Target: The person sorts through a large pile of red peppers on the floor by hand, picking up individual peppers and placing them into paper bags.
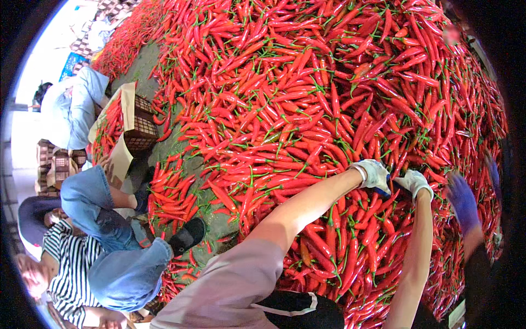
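A large heap of red chili peppers [263, 103] with green stems spreads before me, most of them glossy. My left hand [373, 176], in a white glove with blue on the finger side, reaches into the heap with its fingers bent down. Close to its right, my right hand [416, 184] wears a similar white glove and touches the peppers. A small gap lies between the two hands. The fingertips of both are partly hidden, so whether either one grips a pepper is unclear.
Blurred purple-gloved hands [462, 197] of another person work at my right. On the left sits a person in a striped shirt [72, 267] and jeans, beside a paper-lined brown crate [141, 127] holding peppers. Another person in light blue [74, 109] bends farther back. Loose peppers lie on the floor [168, 137].
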